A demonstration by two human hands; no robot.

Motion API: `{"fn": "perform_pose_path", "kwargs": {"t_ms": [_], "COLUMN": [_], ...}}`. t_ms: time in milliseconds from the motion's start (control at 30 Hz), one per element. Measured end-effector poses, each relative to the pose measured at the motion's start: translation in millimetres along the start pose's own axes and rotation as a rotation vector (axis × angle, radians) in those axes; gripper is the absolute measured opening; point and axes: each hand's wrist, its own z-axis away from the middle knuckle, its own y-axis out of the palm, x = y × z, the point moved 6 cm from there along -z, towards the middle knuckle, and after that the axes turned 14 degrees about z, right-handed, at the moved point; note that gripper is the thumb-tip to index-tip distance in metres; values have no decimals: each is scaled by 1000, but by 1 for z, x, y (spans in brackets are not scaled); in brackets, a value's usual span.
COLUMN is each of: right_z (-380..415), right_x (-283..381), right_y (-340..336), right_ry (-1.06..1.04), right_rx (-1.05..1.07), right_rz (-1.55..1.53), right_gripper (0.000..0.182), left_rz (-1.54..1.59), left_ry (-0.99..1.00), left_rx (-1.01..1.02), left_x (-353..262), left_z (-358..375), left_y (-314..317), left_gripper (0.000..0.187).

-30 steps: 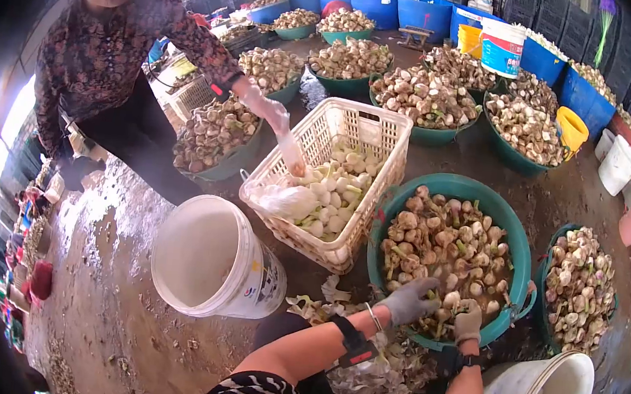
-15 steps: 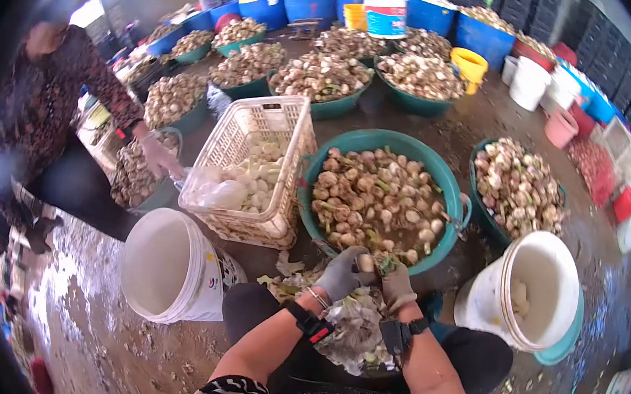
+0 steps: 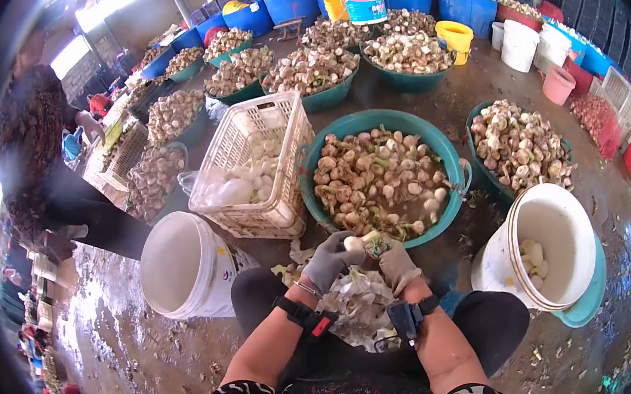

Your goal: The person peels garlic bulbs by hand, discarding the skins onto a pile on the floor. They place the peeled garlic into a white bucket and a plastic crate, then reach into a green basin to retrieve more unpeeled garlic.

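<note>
1. My left hand (image 3: 331, 258), in a grey glove, is clenched on a pale bulb (image 3: 354, 243) held over my knees, just in front of the big teal tub (image 3: 387, 121).
2. My right hand (image 3: 398, 265), also gloved, grips the same bulb from the other side, at its greenish end.
3. That tub is full of unpeeled bulbs sitting in murky water.
4. Below my hands a heap of peelings (image 3: 354, 313) lies between my legs.
5. To my right stands a white bucket (image 3: 551, 251) with a few peeled bulbs at the bottom.
6. To my left another white bucket (image 3: 182, 264) lies tilted on the wet floor, beside a cream plastic basket (image 3: 254, 165) holding white peeled bulbs.
7. A person in a patterned sleeve (image 3: 25, 126) stands at the far left, near more tubs.
</note>
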Motion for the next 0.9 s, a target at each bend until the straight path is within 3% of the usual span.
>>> {"fn": "perform_pose_path", "kwargs": {"t_ms": [33, 67, 133, 200, 267, 333, 367, 467, 500, 600, 700, 733, 767, 800, 867, 900], "right_z": [7, 10, 11, 15, 14, 10, 7, 11, 15, 14, 9, 8, 9, 15, 25, 36], "right_x": [-18, -12, 1, 17, 12, 2, 1, 9, 15, 25, 5, -26, -49, -40, -43, -44], "right_y": [3, 2, -5, -1, 5, 5, 3, 9, 12, 3, 3, -1, -7, -20, 5, 15], "right_ry": [286, 254, 183, 330, 404, 220, 124, 2, 270, 102, -79, 122, 321, 372, 187, 181], "right_rx": [-47, -94, -192, -68, -63, -106, -128, -69, -52, -80, -176, -201, -233, -225, 121, 90], "right_rz": [-361, -249, -17, -536, -756, -635, -572, -196, -745, -269, 90, 42, -20, -1, 380, 552], "right_gripper": [26, 27, 28, 22, 19, 20, 20, 23, 25, 24, 22, 21, 20, 20, 25, 25], "left_rz": [291, 564, 685, 390, 214, 158, 408, 151, -57, -372, 328, 608, 502, 399, 1150, 1088], "left_ry": [-86, -192, -225, -78, 3, 9, -56, 66, 274, 702, 242, 99, 134, 176, -58, -42], "left_rx": [26, 23, -42, -6, 2, -31, -140, -233, -271, -109, -66, -51, 19, 86, 77, 87], "left_x": [9, 7, 17, 14, 5, -5, 6, 8, -2, -9, 21, 21, 11, 1, 9, 0], "left_z": [-3, 2, -2, -1, 0, 6, -4, -22, -21, -13, -27, -26, -24, -22, -28, -28], "left_y": [-1, 4, -1, 0, 3, 8, -1, -27, -25, -3, -17, -14, -10, -6, -6, -7], "left_gripper": [35, 38, 35, 32, 30, 29, 31, 34, 33, 29, 26, 26, 26, 28, 34, 43]}}
